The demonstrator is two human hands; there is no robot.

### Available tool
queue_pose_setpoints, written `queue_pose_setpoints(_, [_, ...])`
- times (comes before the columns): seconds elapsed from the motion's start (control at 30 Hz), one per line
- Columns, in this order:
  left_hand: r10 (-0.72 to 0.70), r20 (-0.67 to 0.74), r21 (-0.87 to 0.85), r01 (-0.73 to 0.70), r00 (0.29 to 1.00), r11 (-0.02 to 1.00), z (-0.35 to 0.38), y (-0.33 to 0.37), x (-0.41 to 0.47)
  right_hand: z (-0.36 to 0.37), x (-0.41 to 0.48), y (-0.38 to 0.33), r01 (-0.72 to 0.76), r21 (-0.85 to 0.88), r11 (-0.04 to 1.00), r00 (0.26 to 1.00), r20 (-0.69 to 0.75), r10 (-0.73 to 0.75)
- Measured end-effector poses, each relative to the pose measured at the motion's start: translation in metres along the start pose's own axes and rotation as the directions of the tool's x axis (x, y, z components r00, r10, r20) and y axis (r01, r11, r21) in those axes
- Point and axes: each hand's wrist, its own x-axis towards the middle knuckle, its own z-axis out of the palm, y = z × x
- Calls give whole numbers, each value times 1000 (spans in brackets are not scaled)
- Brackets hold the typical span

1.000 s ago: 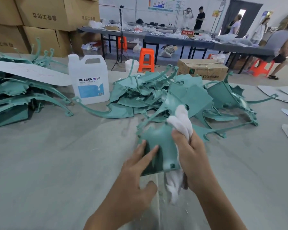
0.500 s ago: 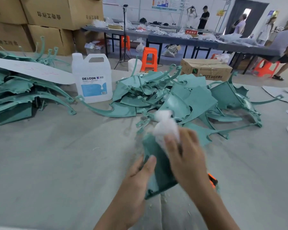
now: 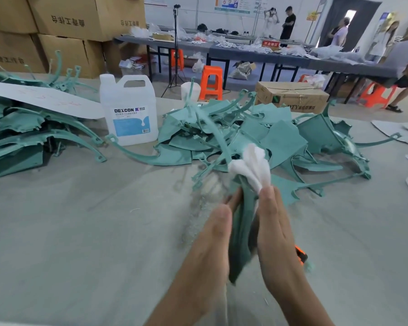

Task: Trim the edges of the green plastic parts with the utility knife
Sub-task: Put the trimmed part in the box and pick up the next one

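part (image 3: 242, 222) between flat left hand (image 3: 212, 236), right hand (image 3: 276, 231)

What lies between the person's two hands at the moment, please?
A green plastic part, edge-on, sits between the left hand and right hand, with a white cloth bunched at its top; the head view shows it.
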Motion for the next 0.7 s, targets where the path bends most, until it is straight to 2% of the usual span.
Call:
queue_pose_setpoints(0.03, [47,-82,150,-35,996,988,-4,2,3,1,-3,0,-49,113,992,997,68,41])
queue_pose_setpoints(0.07, [101,-166,367,-34,981,930,-10,2,6,0,-3,2,-108,224,969,992,92,89])
queue_pose_setpoints(0.1, [170,-219,515,-35,961,856,-15,1,6,-3,-2,2,-144,301,943,989,80,126])
queue_pose_setpoints(0.13, [207,-278,539,-26,938,842,-20,-1,6,-6,0,3,-160,339,927,987,41,155])
queue_pose_setpoints(0.17, [185,-347,468,-1,919,884,-24,-1,8,-9,3,3,-174,371,912,982,-7,190])
queue_pose_setpoints(0.2, [101,-436,290,34,895,957,-27,-1,9,-11,4,6,-192,397,898,973,-39,226])
queue_pose_setpoints(0.23, [-49,-470,30,72,881,997,-32,0,12,-13,4,8,-210,404,890,964,-64,257])
queue_pose_setpoints(0.27, [-185,-421,-253,81,888,964,-35,4,15,-14,4,11,-225,381,897,961,-68,269])
queue_pose_setpoints(0.3, [-296,-302,-497,115,906,860,-38,6,17,-16,3,12,-240,348,907,962,-43,271])
queue_pose_setpoints(0.33, [-380,-163,-657,187,911,730,-40,7,19,-17,3,14,-246,296,923,965,-15,262])
queue_pose_setpoints(0.37, [-421,-74,-727,240,904,644,-41,8,17,-17,3,15,-221,186,957,974,-12,227])
queue_pose_setpoints(0.4, [-440,-58,-735,260,896,626,-40,6,14,-19,5,18,-173,8,985,984,-39,173])
queue_pose_setpoints(0.47, [-436,-143,-680,231,889,695,-36,5,9,-24,9,26,-104,-377,920,987,-152,49])
queue_pose_setpoints(0.5, [-416,-187,-651,205,890,731,-33,7,8,-24,10,27,-83,-470,879,982,-191,-9])
queue_pose_setpoints(0.6, [-357,-227,-627,145,906,765,-28,16,6,-23,10,29,-19,-515,857,972,-212,-106])
queue_pose_setpoints(0.7, [-354,-176,-710,131,918,692,-30,25,1,-23,14,29,20,-434,901,986,-142,-91])
